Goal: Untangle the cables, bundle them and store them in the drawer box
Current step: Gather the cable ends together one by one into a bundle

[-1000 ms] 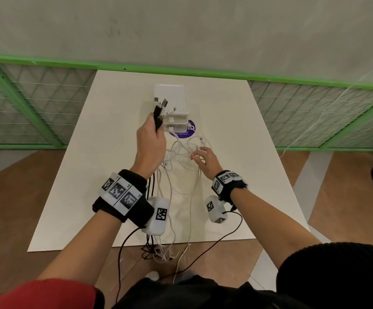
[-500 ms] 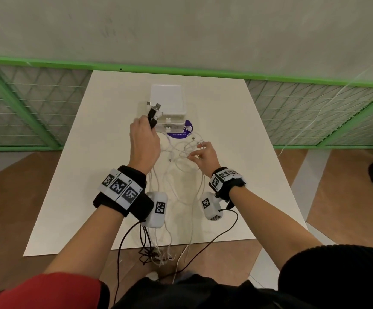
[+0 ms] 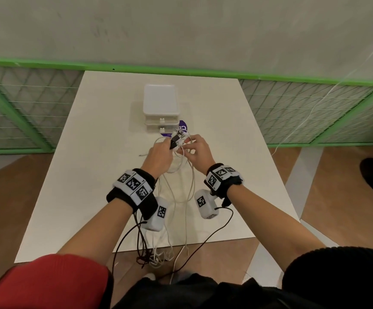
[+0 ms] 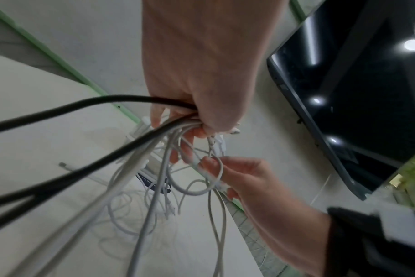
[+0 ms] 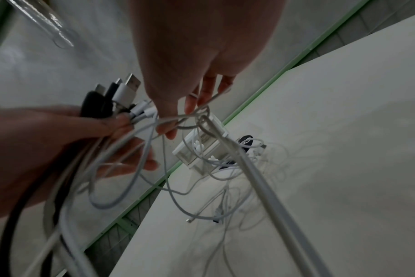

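Head view, purple sticker (image 3: pixel 183 126) writing unreadable

You're in a test-lab bay: a white table (image 3: pixel 87 175) against a bare grey wall (image 3: pixel 181 30), green mesh fencing (image 3: pixel 20 108) left and right, wooden floor (image 3: pixel 0 208).

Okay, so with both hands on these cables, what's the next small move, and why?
Probably draw the right hand toward you, sliding along the white cable it pinches. The left hand already grips the plug ends together, while loose white loops lie tangled before the drawer box.
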A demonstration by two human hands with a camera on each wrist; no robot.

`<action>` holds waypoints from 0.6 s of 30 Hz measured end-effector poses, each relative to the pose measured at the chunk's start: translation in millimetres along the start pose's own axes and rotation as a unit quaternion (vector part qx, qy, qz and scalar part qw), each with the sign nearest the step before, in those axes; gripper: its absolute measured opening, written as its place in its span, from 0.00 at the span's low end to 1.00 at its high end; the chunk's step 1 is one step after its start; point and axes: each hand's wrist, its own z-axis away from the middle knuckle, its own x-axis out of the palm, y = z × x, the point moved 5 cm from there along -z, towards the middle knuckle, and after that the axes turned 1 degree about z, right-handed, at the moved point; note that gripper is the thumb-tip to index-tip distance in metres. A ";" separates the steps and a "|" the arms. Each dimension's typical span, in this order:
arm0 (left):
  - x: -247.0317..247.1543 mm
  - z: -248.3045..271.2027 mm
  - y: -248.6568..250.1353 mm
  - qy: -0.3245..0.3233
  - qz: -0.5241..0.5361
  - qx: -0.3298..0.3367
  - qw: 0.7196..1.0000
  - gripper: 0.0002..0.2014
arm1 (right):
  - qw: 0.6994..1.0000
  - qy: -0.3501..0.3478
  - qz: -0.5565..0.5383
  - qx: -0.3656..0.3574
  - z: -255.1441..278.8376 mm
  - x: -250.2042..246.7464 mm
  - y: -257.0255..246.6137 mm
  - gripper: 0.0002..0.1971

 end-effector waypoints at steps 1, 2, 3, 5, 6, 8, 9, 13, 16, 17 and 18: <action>0.3 -1.7 0.2 0.003 0.014 -0.001 1.000 0.09 | 1.000 -0.002 -0.011 0.011 0.6 -0.9 1.2 0.08; 0.0 -3.2 0.6 0.009 0.030 -0.007 0.999 0.09 | 1.000 -0.005 -0.018 0.016 1.6 -1.0 2.2 0.08; -0.8 -3.7 1.4 0.017 0.052 -0.014 0.998 0.10 | 1.000 -0.013 -0.017 0.016 3.6 -0.9 3.1 0.09; -3.8 -4.3 3.8 0.038 0.098 -0.022 0.994 0.11 | 0.999 -0.047 0.015 0.003 9.2 3.9 7.8 0.10; -6.2 -4.5 5.3 0.049 0.116 -0.020 0.992 0.11 | 0.997 -0.067 0.034 0.001 12.9 7.5 10.6 0.10; -10.0 -4.3 7.5 0.063 0.140 -0.010 0.988 0.11 | 0.995 -0.081 0.051 0.018 17.7 12.3 16.0 0.10; -11.4 -3.5 7.5 0.067 0.146 -0.007 0.987 0.11 | 0.996 -0.073 0.051 0.031 17.5 12.2 17.8 0.10; -15.9 -0.7 -0.8 0.092 0.161 -0.015 0.983 0.10 | 0.997 -0.017 0.056 0.045 11.4 5.9 19.6 0.08; -25.1 1.5 -5.9 0.129 0.147 -0.011 0.981 0.09 | 0.994 -0.060 0.078 0.057 8.8 7.8 23.9 0.11; -31.0 3.4 -3.7 0.157 0.143 0.010 0.977 0.09 | 0.987 -0.093 0.104 0.076 9.0 10.3 29.6 0.12; -37.8 5.7 -1.5 0.190 0.154 0.028 0.969 0.10 | 0.978 -0.124 0.135 0.098 10.2 12.6 37.1 0.12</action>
